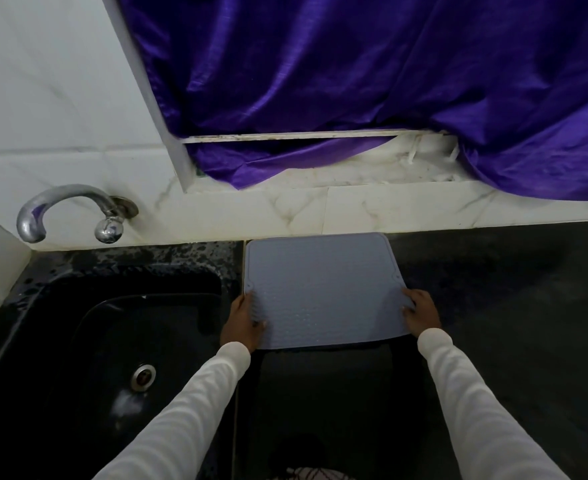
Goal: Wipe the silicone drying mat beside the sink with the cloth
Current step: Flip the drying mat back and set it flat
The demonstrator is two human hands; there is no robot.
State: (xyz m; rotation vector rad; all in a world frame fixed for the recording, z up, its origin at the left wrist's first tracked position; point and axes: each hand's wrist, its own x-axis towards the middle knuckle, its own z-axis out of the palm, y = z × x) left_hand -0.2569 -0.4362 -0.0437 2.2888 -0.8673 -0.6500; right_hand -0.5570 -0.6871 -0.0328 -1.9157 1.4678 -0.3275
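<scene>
Hands are gripping the mat (323,289): my left hand (242,323) and right hand (420,313) are pinching its side edges on the bench (510,289); no writing is showing.

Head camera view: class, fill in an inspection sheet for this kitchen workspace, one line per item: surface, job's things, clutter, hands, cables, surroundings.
Surface: dark counter, some pale smears right of the mat.
Job's things: grey silicone mat lies flat beside the sink, far edge near the wall; no cloth in view.
Clutter: nothing seen.
Hands: left hand grips the mat's left edge, right hand its right edge; both sleeves white.
Cables: nothing seen.
Surroundings: black sink left of the mat, wet spots on its rim; metal drain; chrome tap on the white marble wall; purple curtain hanging over a ledge above.
</scene>
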